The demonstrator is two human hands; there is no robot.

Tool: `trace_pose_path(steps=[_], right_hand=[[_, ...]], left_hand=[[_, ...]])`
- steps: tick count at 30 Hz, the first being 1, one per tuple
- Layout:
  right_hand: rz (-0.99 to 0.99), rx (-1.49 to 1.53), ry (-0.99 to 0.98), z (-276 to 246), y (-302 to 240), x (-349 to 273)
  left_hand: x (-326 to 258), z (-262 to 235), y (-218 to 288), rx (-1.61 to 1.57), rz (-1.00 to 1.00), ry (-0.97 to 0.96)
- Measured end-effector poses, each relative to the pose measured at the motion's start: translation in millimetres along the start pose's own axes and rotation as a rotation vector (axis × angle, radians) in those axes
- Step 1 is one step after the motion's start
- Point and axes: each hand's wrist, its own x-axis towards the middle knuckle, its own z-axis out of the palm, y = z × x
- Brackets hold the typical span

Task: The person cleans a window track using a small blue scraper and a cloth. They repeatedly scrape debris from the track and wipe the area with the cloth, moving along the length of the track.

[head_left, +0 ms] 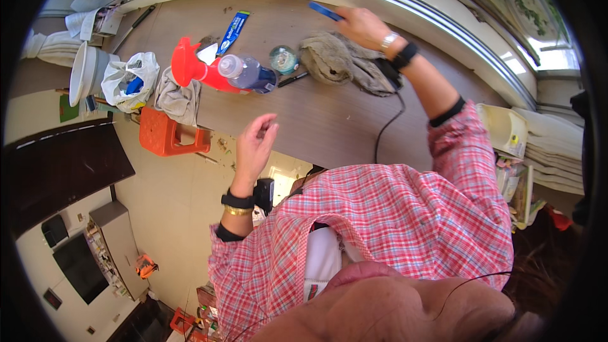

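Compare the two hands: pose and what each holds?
The right hand is stretched out to the far side of the counter, its grip shut on a blue flat tool. The left hand is raised nearer the body, fingers loosely curled, holding nothing. Both wear a black wrist strap and a bracelet.

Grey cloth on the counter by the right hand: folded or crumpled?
Crumpled. The grey cloth lies in a loose, wrinkled heap on the brown counter, with no neat fold edges.
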Motion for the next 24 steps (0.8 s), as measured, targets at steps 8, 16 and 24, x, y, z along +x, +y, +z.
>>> trace_pose_path(steps=[8,16,24], right_hand=[[0.175,0.134,0.152,-78.8,60.1,-158.0],[0.092,0.033,0.254,-96.9,85.1,-205.1],[0.225,-0.185,0.188,-129.8,120.3,-172.3]], left_hand=[[93.7,97.8,41.8,0.571,0.536,-0.001],[124.7,138.8,25.7,1.055,0.568,-0.057],[86.0,101.7,80.3,-0.011,0.227,-0.032]])
